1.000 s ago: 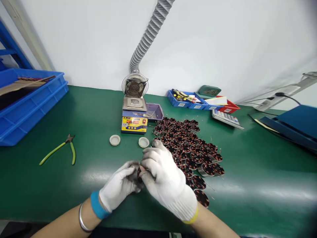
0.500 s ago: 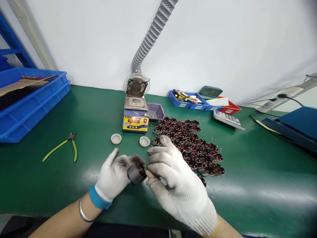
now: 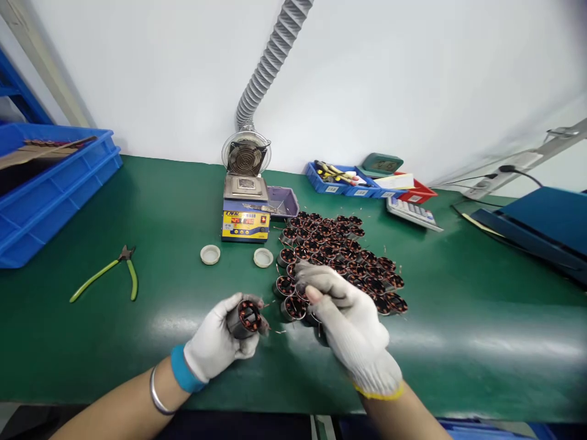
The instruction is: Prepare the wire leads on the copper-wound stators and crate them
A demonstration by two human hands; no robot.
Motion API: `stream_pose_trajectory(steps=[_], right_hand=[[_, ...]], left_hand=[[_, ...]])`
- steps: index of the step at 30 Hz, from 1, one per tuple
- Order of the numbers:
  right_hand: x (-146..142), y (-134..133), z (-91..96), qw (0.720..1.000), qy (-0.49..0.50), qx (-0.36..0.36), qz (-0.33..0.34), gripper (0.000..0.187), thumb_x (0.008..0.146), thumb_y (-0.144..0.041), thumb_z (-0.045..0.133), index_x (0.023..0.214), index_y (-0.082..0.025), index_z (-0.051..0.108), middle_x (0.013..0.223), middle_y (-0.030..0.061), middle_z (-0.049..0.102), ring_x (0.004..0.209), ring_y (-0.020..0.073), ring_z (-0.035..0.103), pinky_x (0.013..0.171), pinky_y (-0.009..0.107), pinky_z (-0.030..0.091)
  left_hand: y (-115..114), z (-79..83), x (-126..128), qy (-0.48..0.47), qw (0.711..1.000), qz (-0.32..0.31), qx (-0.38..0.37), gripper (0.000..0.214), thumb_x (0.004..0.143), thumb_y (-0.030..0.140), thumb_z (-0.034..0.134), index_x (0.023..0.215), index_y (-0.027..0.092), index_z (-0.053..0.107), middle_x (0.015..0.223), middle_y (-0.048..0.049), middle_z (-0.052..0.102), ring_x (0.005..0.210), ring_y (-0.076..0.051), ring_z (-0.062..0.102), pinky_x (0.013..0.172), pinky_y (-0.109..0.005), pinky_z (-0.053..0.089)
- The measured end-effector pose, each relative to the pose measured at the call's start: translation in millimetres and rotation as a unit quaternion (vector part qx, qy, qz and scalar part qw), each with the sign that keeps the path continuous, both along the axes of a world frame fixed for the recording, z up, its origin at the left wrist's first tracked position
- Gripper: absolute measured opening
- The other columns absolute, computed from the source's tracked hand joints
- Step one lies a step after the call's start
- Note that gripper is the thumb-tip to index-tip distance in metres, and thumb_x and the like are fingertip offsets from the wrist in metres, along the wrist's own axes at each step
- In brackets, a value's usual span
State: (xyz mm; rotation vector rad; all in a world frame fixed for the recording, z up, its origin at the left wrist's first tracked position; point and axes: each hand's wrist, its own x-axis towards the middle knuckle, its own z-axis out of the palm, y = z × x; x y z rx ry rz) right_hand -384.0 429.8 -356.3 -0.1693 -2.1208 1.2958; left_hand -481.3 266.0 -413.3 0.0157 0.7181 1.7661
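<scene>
My gloved left hand point(image 3: 222, 339) is closed around a motor stator point(image 3: 243, 319), a dark metal cylinder with copper windings. Its open end is tilted toward the right, and thin wire ends stick out beside it. My gloved right hand point(image 3: 351, 321) has its fingers bent and its bare thumb tip close to them, over the near edge of a cluster of stators point(image 3: 325, 244). Whatever lies between those fingertips, if anything, is hidden. Several stators stand directly beside and below this hand, their wire leads poking out.
Behind the hands are two small white dishes point(image 3: 210, 255) and a yellow-and-blue solder pot point(image 3: 246, 214) under a grey duct hose point(image 3: 270, 64). Green-handled cutters point(image 3: 107, 272) lie left, near a blue crate point(image 3: 64, 195). Tool bins point(image 3: 332, 188) and a calculator point(image 3: 413, 214) are at back right.
My right hand has left the held stator and moved right, over the cluster. My left hand has turned the stator so its wound end shows. The view has shifted slightly.
</scene>
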Motion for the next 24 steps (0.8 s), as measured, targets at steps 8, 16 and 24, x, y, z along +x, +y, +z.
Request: stream_pose_trajectory(steps=[8,16,24], right_hand=[[-2,-12,-15.2,0.969,-0.198,-0.117,0.091,0.02,0.076,-0.027,0.063,0.092,-0.017,0.069,0.1,0.0089,0.069,0.093,0.021,0.065,0.082,0.033,0.054],[-5,-14,-7.0,0.967,-0.052,0.23,0.099,0.013,0.085,-0.012,0.051,0.078,-0.02,0.059,0.084,0.0038,0.065,0.092,0.0183,0.063,0.107,0.049,0.038],[-6,-30,36.8,0.886,0.002,0.457,0.072,0.013,0.077,-0.008,0.052,0.083,-0.019,0.057,0.084,0.0057,0.067,0.097,0.0235,0.063,0.11,0.059,0.032]], left_hand=[[-5,4.6,-1,-0.056,0.998,0.031,0.01,0.021,0.074,0.034,0.065,0.08,0.014,0.062,0.066,-0.0059,0.066,0.036,-0.011,0.046,0.04,-0.022,0.027],[-2,-10.7,-5,0.014,0.981,-0.195,0.01,0.056,0.073,0.066,0.054,0.074,0.011,0.063,0.053,-0.0098,0.063,0.024,-0.008,0.034,0.028,-0.02,0.014],[6,-1.9,-11,-0.038,0.986,0.16,-0.028,0.034,0.078,0.037,0.069,0.058,0.018,0.05,0.063,0.0019,0.06,0.069,-0.011,0.062,0.07,-0.022,0.051]])
